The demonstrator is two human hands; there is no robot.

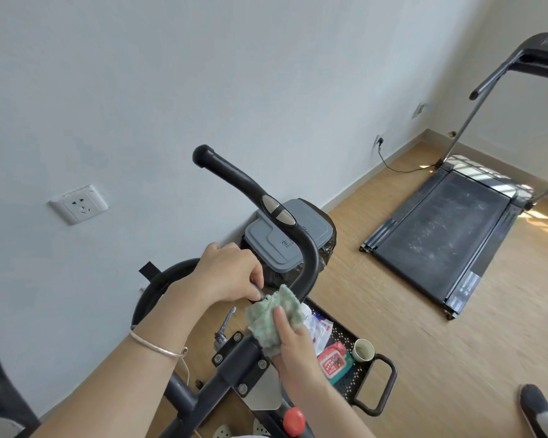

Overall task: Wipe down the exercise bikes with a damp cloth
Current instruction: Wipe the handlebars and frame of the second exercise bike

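The exercise bike's black right handlebar (234,178) curves up from the frame bracket (234,358) at the bottom centre. My right hand (293,346) grips a green cloth (274,317) and presses it against the base of that handlebar. Just left of the cloth, my left hand (231,276) has its fingers curled down at the handlebar's foot, pinching something small that I cannot make out. A silver bracelet sits on my left wrist. The bike's red knob (294,422) shows at the bottom edge.
A grey-lidded bin (285,238) stands against the wall behind the handlebar. A black perforated tray (355,368) on the floor holds a wipes pack (332,363) and a paper cup (363,349). A treadmill (440,235) lies to the right on the wooden floor.
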